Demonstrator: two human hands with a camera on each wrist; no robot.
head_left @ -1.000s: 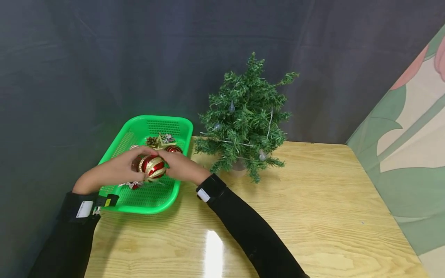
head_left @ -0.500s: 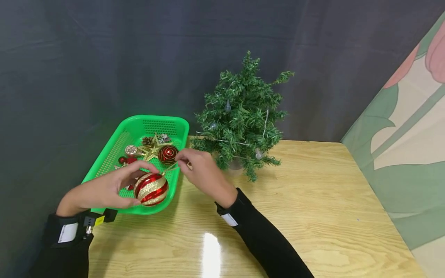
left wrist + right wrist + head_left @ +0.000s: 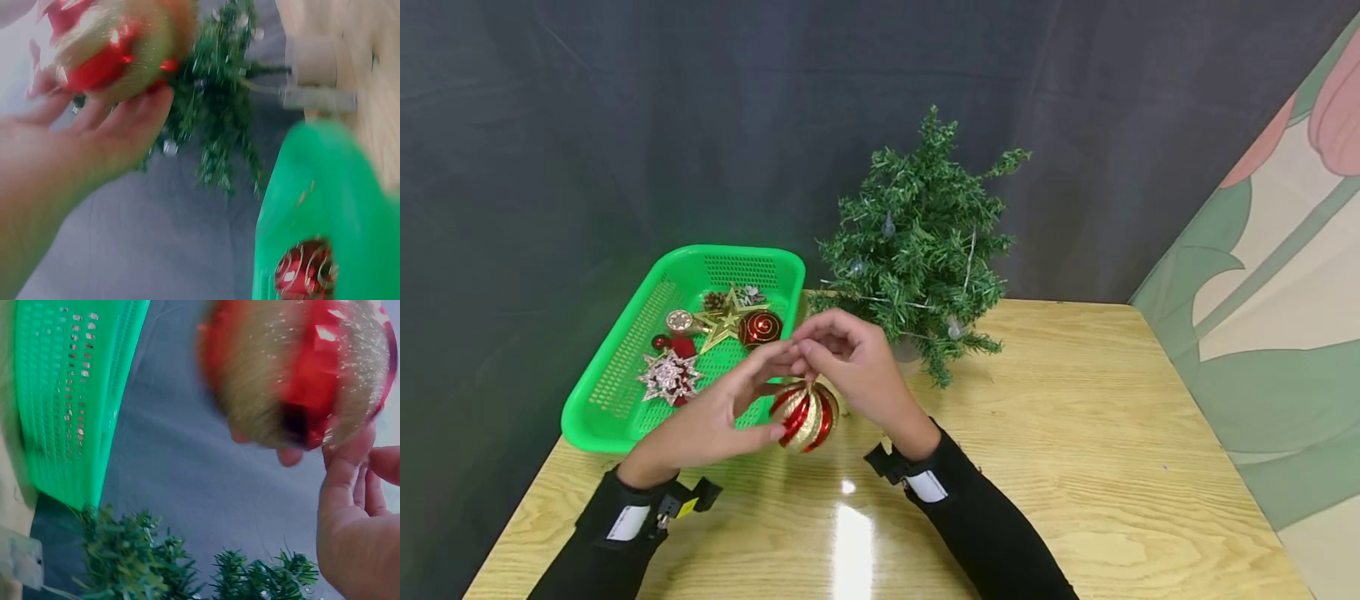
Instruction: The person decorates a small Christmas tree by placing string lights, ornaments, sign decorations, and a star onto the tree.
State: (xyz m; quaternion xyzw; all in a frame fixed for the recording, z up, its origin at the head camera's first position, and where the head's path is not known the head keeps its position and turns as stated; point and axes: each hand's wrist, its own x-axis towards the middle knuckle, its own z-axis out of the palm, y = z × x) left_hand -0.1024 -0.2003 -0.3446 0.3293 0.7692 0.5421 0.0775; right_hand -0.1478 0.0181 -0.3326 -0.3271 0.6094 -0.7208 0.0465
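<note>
A red and gold striped Christmas bauble (image 3: 805, 417) is off the table, in front of the basket's right side, its cap upward. My left hand (image 3: 730, 412) holds its side, thumb at the near left edge and fingers reaching behind and over it. At the top, my right hand (image 3: 865, 367) pinches close above the cap, where the hanging loop is mostly hidden by fingers. The fingertips of both hands meet there. Large and blurred, the bauble (image 3: 119, 50) rests against the fingers in the left wrist view. The right wrist view shows the bauble (image 3: 300, 369) beyond the right hand.
The green basket (image 3: 598, 358) at left holds a gold star (image 3: 726, 321), a dark red swirl bauble (image 3: 760, 327), a glittery snowflake (image 3: 670, 377), a pinecone and small red pieces. Behind the hands stands a small artificial Christmas tree (image 3: 925, 242) with lights, on the wooden table (image 3: 1075, 433).
Both hands have brought the bauble from over the basket towards the right and nearer me. My right hand drew out its loop, then came back to it. The bauble has turned cap-up.
</note>
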